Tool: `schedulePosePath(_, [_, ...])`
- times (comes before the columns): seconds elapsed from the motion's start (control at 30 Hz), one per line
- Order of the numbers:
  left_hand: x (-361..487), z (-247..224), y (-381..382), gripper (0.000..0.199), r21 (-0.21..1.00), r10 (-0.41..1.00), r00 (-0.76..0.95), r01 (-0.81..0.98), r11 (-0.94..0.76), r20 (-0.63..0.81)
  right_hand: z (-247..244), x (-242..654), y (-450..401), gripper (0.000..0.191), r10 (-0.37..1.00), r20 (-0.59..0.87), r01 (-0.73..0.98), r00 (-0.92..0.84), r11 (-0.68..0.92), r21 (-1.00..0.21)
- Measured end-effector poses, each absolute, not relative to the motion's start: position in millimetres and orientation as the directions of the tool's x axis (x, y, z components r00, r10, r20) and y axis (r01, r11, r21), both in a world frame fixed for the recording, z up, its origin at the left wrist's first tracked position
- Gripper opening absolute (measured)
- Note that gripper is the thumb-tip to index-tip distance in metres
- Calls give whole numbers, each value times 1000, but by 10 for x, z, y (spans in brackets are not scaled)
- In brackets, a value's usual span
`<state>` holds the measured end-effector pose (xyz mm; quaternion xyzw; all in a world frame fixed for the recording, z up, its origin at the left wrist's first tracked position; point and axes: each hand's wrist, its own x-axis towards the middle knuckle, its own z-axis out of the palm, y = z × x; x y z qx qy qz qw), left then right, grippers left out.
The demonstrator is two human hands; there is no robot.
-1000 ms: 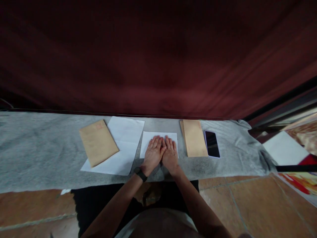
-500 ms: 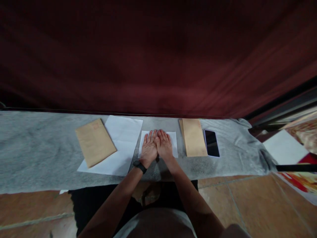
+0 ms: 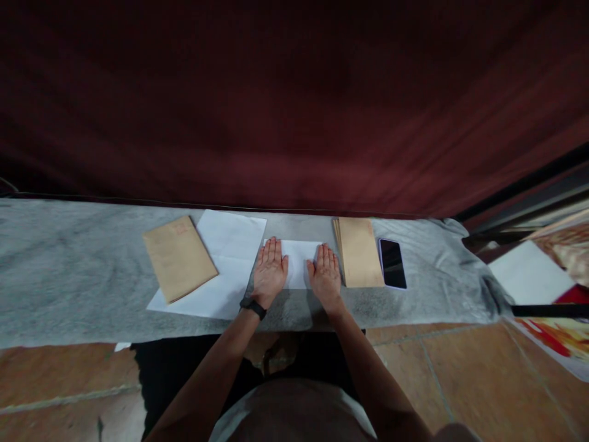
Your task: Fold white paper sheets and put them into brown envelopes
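Observation:
A small white sheet of paper (image 3: 297, 265), which looks folded, lies flat on the grey cloth in front of me. My left hand (image 3: 270, 269) rests palm down on its left end, fingers stretched out and thumb apart. On the right end lies my right hand (image 3: 324, 273), also flat with fingers extended. The middle of the paper shows between my two thumbs, while its ends are hidden under the hands. Neither hand grips anything.
Larger white sheets (image 3: 232, 245) lie to the left, partly under brown envelopes (image 3: 180, 259). Right of my hands is a stack of brown envelopes (image 3: 361, 253), then a phone (image 3: 392, 264). Behind the grey cloth (image 3: 69, 270) hangs a dark red curtain (image 3: 285, 123).
My hands were together at the middle of the small paper. They have slid apart, the left to its left end and the right to its right end.

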<state>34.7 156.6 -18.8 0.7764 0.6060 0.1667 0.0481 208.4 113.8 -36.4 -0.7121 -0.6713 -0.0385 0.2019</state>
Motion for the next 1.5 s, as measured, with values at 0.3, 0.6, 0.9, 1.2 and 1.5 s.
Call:
schedulePosePath(0.3, [385, -104, 1175, 58, 255, 934, 289, 906, -337, 207, -364, 2082, 1118, 63, 930, 350, 971, 112, -28, -237])
schedulePosePath(0.6, [319, -113, 981, 55, 202, 917, 356, 899, -388, 179, -239, 1834, 1173, 58, 943, 304, 956, 134, -41, -292])
schedulePosePath(0.9, [263, -171, 915, 57, 193, 918, 352, 903, -384, 183, -277, 1661, 985, 56, 966, 256, 961, -46, 113, -251])
schedulePosePath(1.2, [76, -190, 610, 64, 213, 922, 316, 907, -363, 225, -383, 2085, 668, 60, 932, 359, 975, 38, 45, -219])
schedulePosePath(1.5, [2, -166, 422, 66, 199, 927, 290, 919, -339, 239, -395, 2082, 593, 60, 922, 382, 975, 63, 24, -219])
